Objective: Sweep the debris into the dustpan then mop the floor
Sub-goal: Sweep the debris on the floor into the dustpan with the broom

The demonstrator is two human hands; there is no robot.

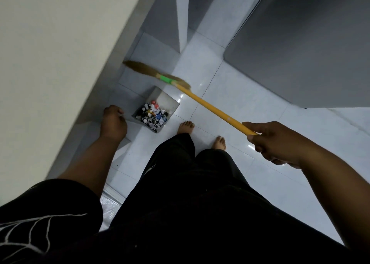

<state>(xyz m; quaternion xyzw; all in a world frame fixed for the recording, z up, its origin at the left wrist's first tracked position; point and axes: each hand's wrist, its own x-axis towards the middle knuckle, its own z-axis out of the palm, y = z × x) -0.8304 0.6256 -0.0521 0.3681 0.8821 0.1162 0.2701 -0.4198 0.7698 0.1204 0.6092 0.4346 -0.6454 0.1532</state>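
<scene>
While the right hand (266,141) grips the broom (210,107) by its handle end, its length runs toward the wall. The dustpan (168,101) (debris (153,115) inside) sits on the floor (240,95) beside the curled left hand (114,121), whose hold I cannot tell.

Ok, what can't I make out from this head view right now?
Head view:
1. Left hand: curled fingers hide whether it holds anything.
2. Straw bristles of the yellow-handled broom: motion-blurred, floor contact unclear.
3. Colourful debris in the grey metal dustpan: pieces too small to identify.
</scene>
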